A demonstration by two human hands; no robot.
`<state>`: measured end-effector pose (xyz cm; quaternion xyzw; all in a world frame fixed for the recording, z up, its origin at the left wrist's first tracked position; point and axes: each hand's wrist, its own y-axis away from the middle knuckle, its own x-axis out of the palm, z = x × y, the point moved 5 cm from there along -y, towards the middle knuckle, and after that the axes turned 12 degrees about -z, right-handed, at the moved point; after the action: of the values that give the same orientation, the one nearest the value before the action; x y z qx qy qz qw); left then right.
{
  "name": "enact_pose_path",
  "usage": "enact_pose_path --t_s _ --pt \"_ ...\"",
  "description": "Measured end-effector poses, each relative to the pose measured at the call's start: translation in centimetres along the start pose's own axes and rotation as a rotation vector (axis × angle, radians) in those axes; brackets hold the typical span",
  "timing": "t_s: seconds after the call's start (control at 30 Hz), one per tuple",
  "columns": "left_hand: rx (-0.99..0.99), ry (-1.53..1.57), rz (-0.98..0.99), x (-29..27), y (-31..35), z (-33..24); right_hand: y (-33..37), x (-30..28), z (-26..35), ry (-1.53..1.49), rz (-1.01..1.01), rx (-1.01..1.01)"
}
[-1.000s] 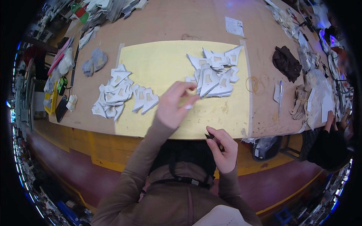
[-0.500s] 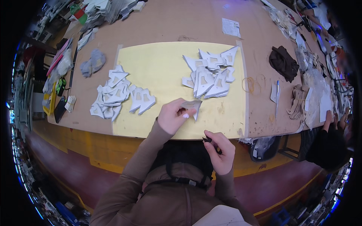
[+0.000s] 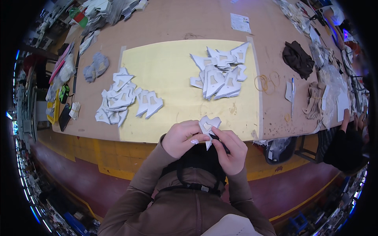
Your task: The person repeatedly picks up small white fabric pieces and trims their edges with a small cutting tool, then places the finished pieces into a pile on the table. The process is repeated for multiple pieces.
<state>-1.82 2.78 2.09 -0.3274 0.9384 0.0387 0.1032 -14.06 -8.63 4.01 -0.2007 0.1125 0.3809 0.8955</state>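
Close to my body, at the table's front edge, my left hand (image 3: 183,138) is closed on a white cut-out piece (image 3: 205,122) with pointed arms and a window in its middle. My right hand (image 3: 231,150) meets it from the other side, its thumb on the piece. That hand is wrapped round a small black tool (image 3: 214,137), held against the piece; its tip and kind are hidden by the fingers. Similar white pieces lie in a left heap (image 3: 120,96), with a few in a row (image 3: 149,103) beside it, and in a right heap (image 3: 218,74).
A yellow sheet (image 3: 169,67) is taped onto the brown-covered table (image 3: 185,19). To the right lie rubber bands (image 3: 262,82), a pen (image 3: 292,96), a dark cloth (image 3: 298,59) and a bundled stack (image 3: 314,100). A grey cloth (image 3: 96,66) rests at left. Another person's arm (image 3: 345,121) shows at far right.
My left hand has brought the white piece down toward me and turned its face up. My right hand has moved up and in, bringing the black tool to the piece.
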Motion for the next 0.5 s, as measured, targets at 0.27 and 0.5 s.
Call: enact_pose_path --t_s 0.27,0.5 --pt "0.112 -0.163 -0.052 0.32 -0.01 -0.91 0.07 0.28 0.16 0.011 -0.049 -0.023" --pt "0.162 -0.224 -0.054 0.27 -0.08 -0.79 0.17 0.51 0.22 0.096 -0.086 -0.094"
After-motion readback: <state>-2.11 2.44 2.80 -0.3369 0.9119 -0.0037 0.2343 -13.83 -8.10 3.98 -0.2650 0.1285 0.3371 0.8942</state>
